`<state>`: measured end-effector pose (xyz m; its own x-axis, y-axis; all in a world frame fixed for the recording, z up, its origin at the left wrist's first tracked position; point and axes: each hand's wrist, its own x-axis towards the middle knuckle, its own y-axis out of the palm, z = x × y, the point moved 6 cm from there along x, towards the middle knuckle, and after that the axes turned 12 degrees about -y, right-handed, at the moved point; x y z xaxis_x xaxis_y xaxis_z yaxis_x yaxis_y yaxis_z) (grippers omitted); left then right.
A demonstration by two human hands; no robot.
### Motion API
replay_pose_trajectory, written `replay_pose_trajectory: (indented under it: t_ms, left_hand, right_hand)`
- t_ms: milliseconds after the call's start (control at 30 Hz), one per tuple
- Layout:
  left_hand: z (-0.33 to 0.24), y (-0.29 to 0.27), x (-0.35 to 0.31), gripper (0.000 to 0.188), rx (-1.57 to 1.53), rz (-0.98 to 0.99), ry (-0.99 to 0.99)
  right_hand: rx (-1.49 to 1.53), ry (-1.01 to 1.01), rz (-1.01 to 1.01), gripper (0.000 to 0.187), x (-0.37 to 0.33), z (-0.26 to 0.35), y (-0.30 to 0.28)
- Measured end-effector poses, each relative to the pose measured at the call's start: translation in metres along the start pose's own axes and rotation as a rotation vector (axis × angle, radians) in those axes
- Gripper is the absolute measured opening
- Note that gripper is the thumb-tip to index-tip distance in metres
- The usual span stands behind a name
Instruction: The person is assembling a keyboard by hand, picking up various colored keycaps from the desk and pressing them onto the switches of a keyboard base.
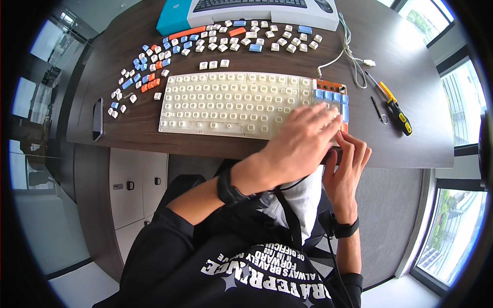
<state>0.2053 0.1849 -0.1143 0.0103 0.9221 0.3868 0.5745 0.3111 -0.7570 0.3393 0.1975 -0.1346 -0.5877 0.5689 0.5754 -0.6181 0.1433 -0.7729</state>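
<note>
A cream keyboard (226, 105) lies on the dark desk, with most of its switch positions bare. Blue keycaps (328, 95) sit on its number pad at the right end, below an orange strip. My left hand (300, 141) reaches over the pad with its fingers stretched out, touching the keycaps and hiding part of them. At the keyboard's near right corner is my right hand (350, 156), fingers curled and forefinger by an orange keycap (344, 127). A dark patch shows between its thumb and fingers; I cannot make out what it is.
Loose white, blue and orange keycaps (222, 47) spread behind and left of the keyboard. A keyboard box (257, 18) stands at the back. A coiled cable (347, 49), a yellow-black screwdriver (399, 114) and a small thin tool (377, 107) lie right; a phone (97, 119) lies far left.
</note>
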Motion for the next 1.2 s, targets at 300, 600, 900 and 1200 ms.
replay_pose_trajectory:
  t_ms: [300,600,900,1200]
  left_hand:
    - [0.132,-0.14,0.039,0.033,0.466,-0.097,-0.344]
    - [0.182,-0.135,0.052,0.02,0.567,0.105,-0.457]
    - [0.111,-0.115,0.053,0.016,0.258,0.086,-0.416]
    - [0.029,-0.048,0.052,0.017,0.085,0.036,-0.115]
  right_hand:
    - [-0.008,-0.005,-0.009,0.05,0.0,-0.002,0.001]
    - [0.016,-0.014,-0.017,0.054,0.001,-0.003,0.0]
    - [0.005,-0.023,-0.024,0.054,0.0,-0.005,0.001]
    - [0.006,-0.041,-0.038,0.052,0.002,-0.003,-0.001]
